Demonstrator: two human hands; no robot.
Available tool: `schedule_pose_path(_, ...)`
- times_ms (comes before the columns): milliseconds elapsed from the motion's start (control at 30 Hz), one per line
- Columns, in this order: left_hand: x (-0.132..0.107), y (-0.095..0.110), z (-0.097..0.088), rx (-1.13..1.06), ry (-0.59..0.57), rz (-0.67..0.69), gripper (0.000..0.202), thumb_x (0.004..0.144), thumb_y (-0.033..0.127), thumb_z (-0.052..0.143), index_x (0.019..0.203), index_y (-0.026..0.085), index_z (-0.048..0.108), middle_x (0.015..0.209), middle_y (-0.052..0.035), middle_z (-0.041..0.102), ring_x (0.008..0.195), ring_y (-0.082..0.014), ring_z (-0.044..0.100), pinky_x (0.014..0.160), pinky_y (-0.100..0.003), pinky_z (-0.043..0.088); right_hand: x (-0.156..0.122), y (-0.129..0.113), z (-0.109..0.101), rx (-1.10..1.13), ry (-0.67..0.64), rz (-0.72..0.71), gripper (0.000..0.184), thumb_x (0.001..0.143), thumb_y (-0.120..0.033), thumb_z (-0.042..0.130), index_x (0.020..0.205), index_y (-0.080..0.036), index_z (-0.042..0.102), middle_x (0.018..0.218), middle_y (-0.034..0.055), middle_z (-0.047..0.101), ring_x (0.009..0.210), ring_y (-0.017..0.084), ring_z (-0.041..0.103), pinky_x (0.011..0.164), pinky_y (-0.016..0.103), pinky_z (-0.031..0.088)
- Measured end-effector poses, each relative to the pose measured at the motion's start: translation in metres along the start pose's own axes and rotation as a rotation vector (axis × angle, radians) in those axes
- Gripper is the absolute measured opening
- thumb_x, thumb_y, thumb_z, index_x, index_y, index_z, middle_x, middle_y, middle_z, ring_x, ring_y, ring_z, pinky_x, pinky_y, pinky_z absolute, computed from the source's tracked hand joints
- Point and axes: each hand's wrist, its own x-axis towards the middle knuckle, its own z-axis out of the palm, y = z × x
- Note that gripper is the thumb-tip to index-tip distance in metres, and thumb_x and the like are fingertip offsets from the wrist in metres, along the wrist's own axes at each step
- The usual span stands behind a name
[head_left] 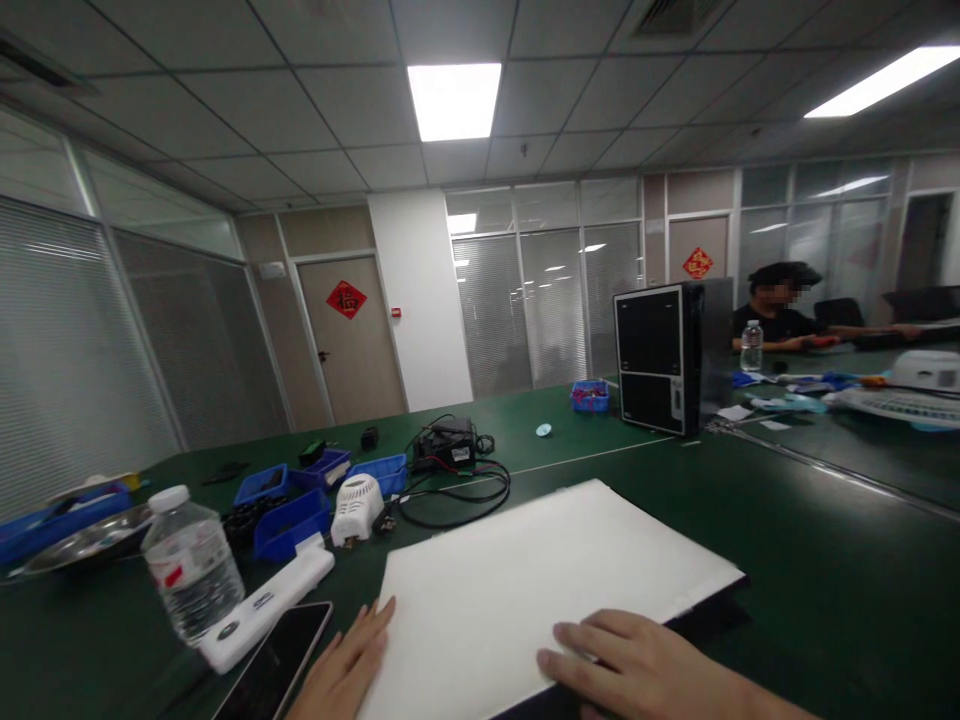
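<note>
A large white flat sheet or panel point(517, 580) lies in front of me, with a dark band showing under its right and near edges. Along its left edge rests my left hand point(349, 660), fingers stretched out and touching the side. My right hand point(630, 660) grips the near right edge, fingertips on the white top; its thumb is hidden. Beside my left hand lies a dark-screened phone point(277, 660). A long white device point(270, 605) sits just behind the phone, next to a clear water bottle point(191, 560) with a white cap.
Blue bins point(292, 525), a white vented device point(358, 508), a black adapter with cables point(446, 445) and a metal tray point(90, 540) stand at the left on the green table point(825, 560). A black computer tower point(667, 355) stands back right; a person point(780, 310) sits beyond it.
</note>
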Motion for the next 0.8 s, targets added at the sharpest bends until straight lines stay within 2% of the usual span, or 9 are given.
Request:
schedule_pose_path(100, 0.0, 0.002, 0.0, 0.03, 0.039, -0.015, 0.061, 0.096, 0.042, 0.031, 0.148, 0.012, 0.046, 0.157, -0.0107, 0.04, 0.15, -0.028, 0.028, 0.123, -0.056, 0.018, 0.001, 0.002, -0.003, 0.013, 0.036, -0.023, 0.034, 0.101, -0.024, 0.042, 0.128, -0.017, 0.061, 0.111, 0.0112, 0.076, 0.095, 0.02, 0.073, 0.08, 0.031, 0.059)
schedule_pose_path(167, 0.001, 0.0, 0.001, -0.002, 0.054, -0.004, 0.061, 0.098, 0.042, 0.025, 0.147, 0.014, 0.046, 0.156, -0.0081, 0.042, 0.149, -0.0273, 0.03, 0.122, -0.056, 0.02, 0.004, 0.003, -0.007, 0.019, 0.063, -0.039, 0.034, 0.1, -0.022, 0.045, 0.129, -0.014, 0.061, 0.111, 0.0132, 0.077, 0.098, 0.02, 0.073, 0.082, 0.031, 0.06)
schedule_pose_path(300, 0.008, -0.019, 0.0, -0.095, 0.104, 0.027, 0.059, 0.098, 0.032, 0.016, 0.141, 0.021, 0.056, 0.149, -0.0004, 0.052, 0.144, -0.0256, 0.04, 0.121, -0.054, 0.025, 0.013, 0.006, -0.025, -0.005, 0.106, -0.096, 0.033, 0.1, -0.019, 0.045, 0.126, -0.01, 0.064, 0.115, 0.0142, 0.076, 0.104, 0.021, 0.072, 0.089, 0.031, 0.06)
schedule_pose_path(433, 0.011, -0.034, -0.004, -0.221, 0.133, 0.064, 0.056, 0.094, 0.029, 0.025, 0.133, 0.022, 0.065, 0.147, -0.0008, 0.056, 0.141, -0.026, 0.046, 0.121, -0.052, 0.024, 0.02, 0.009, -0.042, -0.065, 0.1, -0.189, 0.032, 0.099, -0.016, 0.044, 0.117, -0.011, 0.069, 0.125, 0.0099, 0.072, 0.111, 0.021, 0.07, 0.095, 0.031, 0.059)
schedule_pose_path(533, 0.001, -0.024, -0.011, -0.242, 0.099, 0.064, 0.056, 0.086, 0.027, 0.042, 0.138, 0.02, 0.06, 0.156, -0.0039, 0.044, 0.146, -0.0257, 0.038, 0.122, -0.05, 0.019, 0.02, 0.011, -0.047, -0.057, 0.129, -0.191, 0.032, 0.099, -0.018, 0.047, 0.121, -0.01, 0.068, 0.127, 0.01, 0.071, 0.113, 0.02, 0.069, 0.102, 0.029, 0.055)
schedule_pose_path(633, -0.014, -0.004, -0.021, -0.179, -0.001, 0.055, 0.071, 0.082, 0.042, 0.061, 0.149, 0.02, 0.047, 0.165, -0.0066, 0.024, 0.151, -0.027, 0.026, 0.122, -0.048, 0.018, 0.019, 0.013, -0.049, -0.048, 0.156, -0.177, 0.032, 0.098, -0.019, 0.048, 0.122, -0.01, 0.068, 0.128, 0.0101, 0.071, 0.114, 0.019, 0.069, 0.106, 0.029, 0.052)
schedule_pose_path(700, -0.022, 0.007, -0.027, -0.131, -0.029, 0.088, 0.083, 0.08, 0.052, 0.066, 0.152, 0.019, 0.042, 0.167, -0.0081, 0.019, 0.152, -0.027, 0.023, 0.123, -0.045, 0.016, 0.02, 0.014, -0.051, -0.069, 0.163, -0.181, 0.032, 0.098, -0.017, 0.047, 0.121, -0.01, 0.069, 0.128, 0.0096, 0.07, 0.114, 0.019, 0.069, 0.106, 0.029, 0.052)
schedule_pose_path(800, -0.026, 0.013, -0.034, -0.058, -0.046, 0.121, 0.084, 0.082, 0.057, 0.062, 0.153, 0.019, 0.039, 0.168, -0.0076, 0.017, 0.152, -0.0265, 0.021, 0.123, -0.044, 0.014, 0.021, 0.016, -0.054, -0.116, 0.146, -0.201, 0.033, 0.099, -0.016, 0.044, 0.118, -0.01, 0.07, 0.131, 0.0079, 0.069, 0.114, 0.019, 0.069, 0.106, 0.03, 0.052)
